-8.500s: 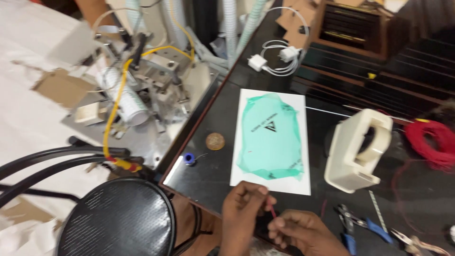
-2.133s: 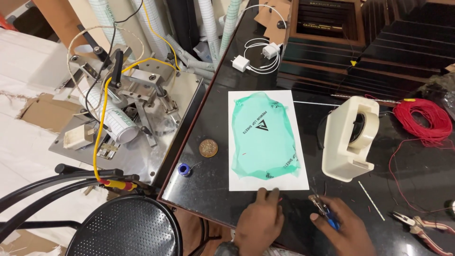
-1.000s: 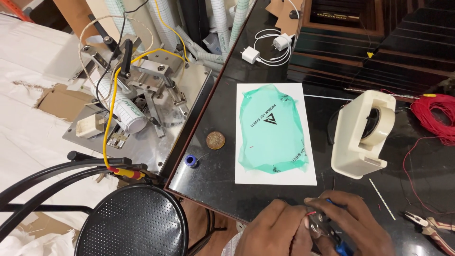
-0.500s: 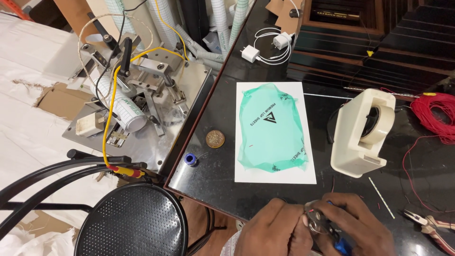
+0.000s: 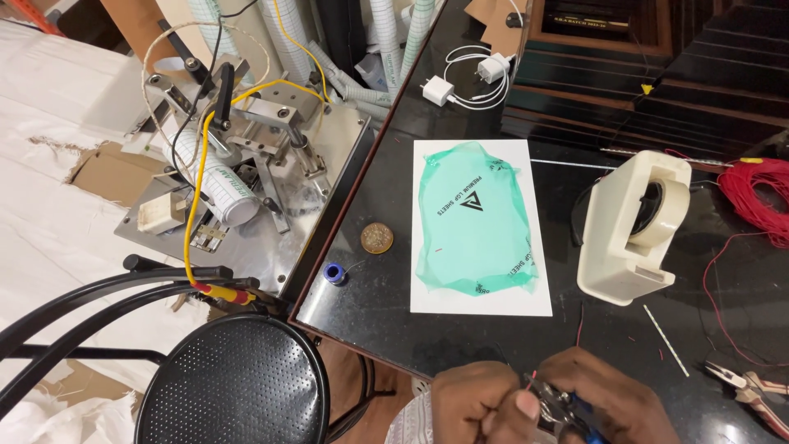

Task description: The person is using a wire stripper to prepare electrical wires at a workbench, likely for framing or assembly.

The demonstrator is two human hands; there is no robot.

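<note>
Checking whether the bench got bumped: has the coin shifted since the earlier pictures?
No. The coin lies as before, left of the white sheet, just above the blue ring.

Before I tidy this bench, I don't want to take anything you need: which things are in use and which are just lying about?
In use:
left hand pinching a thin red wire
right hand holding blue-handled pliers

Lying about:
tape dispenser
green sheet on white paper
coin
white charger
red wire coil
second pliers
</note>
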